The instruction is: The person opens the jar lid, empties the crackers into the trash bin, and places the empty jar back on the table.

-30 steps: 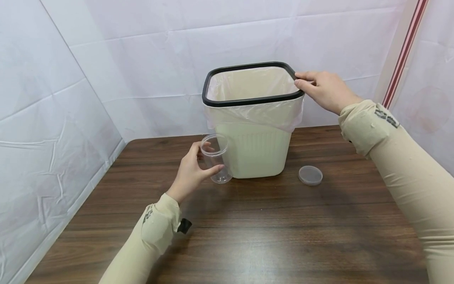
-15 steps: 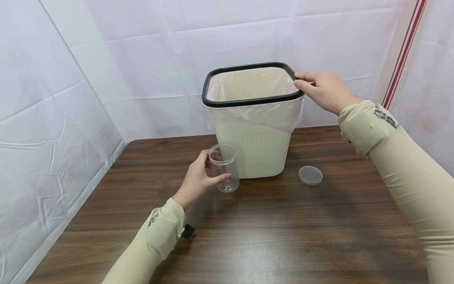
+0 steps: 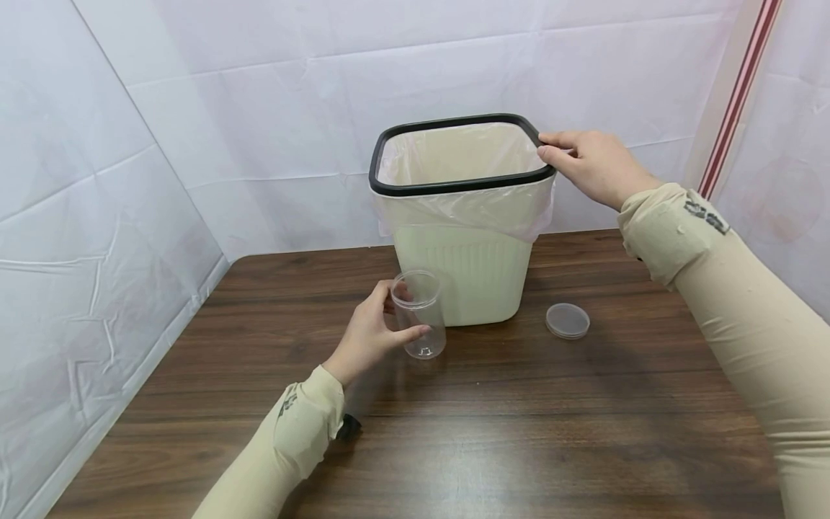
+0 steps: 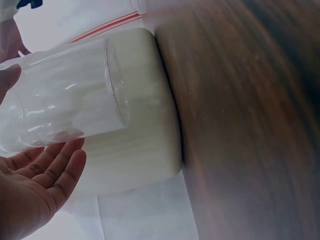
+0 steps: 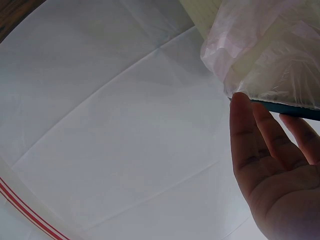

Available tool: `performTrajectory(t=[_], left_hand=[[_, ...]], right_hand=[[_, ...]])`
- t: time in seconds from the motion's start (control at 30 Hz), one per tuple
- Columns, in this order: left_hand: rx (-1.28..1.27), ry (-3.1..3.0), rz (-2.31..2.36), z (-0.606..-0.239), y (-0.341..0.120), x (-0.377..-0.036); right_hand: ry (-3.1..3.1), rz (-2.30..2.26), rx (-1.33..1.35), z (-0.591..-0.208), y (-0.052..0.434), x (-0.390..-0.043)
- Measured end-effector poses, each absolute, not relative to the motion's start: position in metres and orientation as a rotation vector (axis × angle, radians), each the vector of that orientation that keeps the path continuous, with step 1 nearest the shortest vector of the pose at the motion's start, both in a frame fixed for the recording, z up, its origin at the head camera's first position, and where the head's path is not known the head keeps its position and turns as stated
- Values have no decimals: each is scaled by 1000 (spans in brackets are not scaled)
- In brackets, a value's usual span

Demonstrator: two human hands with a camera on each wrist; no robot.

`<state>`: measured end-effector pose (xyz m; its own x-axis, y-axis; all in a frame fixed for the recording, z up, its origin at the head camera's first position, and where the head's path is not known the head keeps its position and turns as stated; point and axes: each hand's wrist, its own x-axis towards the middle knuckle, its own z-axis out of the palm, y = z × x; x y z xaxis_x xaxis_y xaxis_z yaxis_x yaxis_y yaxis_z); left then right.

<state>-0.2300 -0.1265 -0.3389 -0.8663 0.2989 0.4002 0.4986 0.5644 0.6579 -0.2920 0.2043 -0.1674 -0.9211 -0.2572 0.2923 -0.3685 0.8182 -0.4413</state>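
Note:
My left hand (image 3: 397, 318) grips a clear, lidless plastic jar (image 3: 421, 311) upright, thumb in front and fingers behind. The jar is at or just above the brown table (image 3: 493, 425), in front of the bin's left side. In the left wrist view the jar (image 4: 70, 110) lies across my fingers (image 4: 50, 167) with the bin wall (image 4: 145, 140) behind it. My right hand (image 3: 570, 155) pinches the black rim (image 3: 454, 187) of the cream bin (image 3: 467, 274) at its far right corner. The right wrist view shows my thumb (image 5: 242, 130) under the rim (image 5: 295, 111) against the bag (image 5: 270, 45).
The jar's round clear lid (image 3: 567, 321) lies flat on the table to the right of the bin. White sheeting walls (image 3: 97, 180) close in the left and back sides. A red-striped post (image 3: 739, 94) stands at the back right.
My left hand has carried the jar rightward, nearer to me and lower, from beside the bin's left corner to in front of it. The right hand has stayed on the rim.

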Motion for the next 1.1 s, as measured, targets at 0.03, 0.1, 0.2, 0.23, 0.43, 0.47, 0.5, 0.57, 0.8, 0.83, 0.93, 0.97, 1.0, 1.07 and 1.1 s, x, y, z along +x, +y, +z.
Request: performTrajectory(t=[0.03, 0.1, 0.2, 0.23, 0.43, 0.47, 0.5, 0.57, 0.8, 0.83, 0.93, 0.97, 1.0, 1.07, 1.1], left_hand=[[-668, -2555, -1191, -339, -126, -230], [-677, -2550, -1202, -339, -125, -229], [-698, -2541, -1213, -341, -124, -229], [-704, -2540, -1215, -341, -124, -229], [-733, -2545, -1213, -344, -122, -229], [-740, -2546, -1209, -344, -121, -229], [-742, -2550, -1209, -344, -121, -228], [-746, -2557, -1211, -344, -120, -228], [-771, -2590, -1221, -345, -117, -228], [-778, -2595, -1220, -345, -117, -228], [-794, -2609, -1208, -346, -116, -227], [-801, -2613, -1205, -346, -116, -227], [-806, -2617, -1202, -346, -115, -227], [-816, -2622, -1202, -347, -115, -227], [-821, -2624, -1201, -347, -115, -227]], right_hand=[[-2784, 741, 485, -167, 204, -292], [-2784, 744, 485, -167, 204, -292], [-2782, 752, 485, -168, 205, -291], [-2782, 755, 484, -168, 205, -291], [-2790, 759, 477, -167, 205, -291], [-2791, 760, 477, -167, 205, -291], [-2792, 760, 478, -167, 205, -291], [-2789, 760, 480, -167, 204, -291], [-2779, 751, 485, -167, 204, -292], [-2780, 749, 485, -167, 204, -292], [-2782, 750, 486, -167, 204, -293], [-2782, 752, 486, -167, 204, -293], [-2782, 752, 488, -167, 205, -293], [-2782, 758, 487, -167, 205, -293], [-2781, 760, 485, -167, 205, -293]])
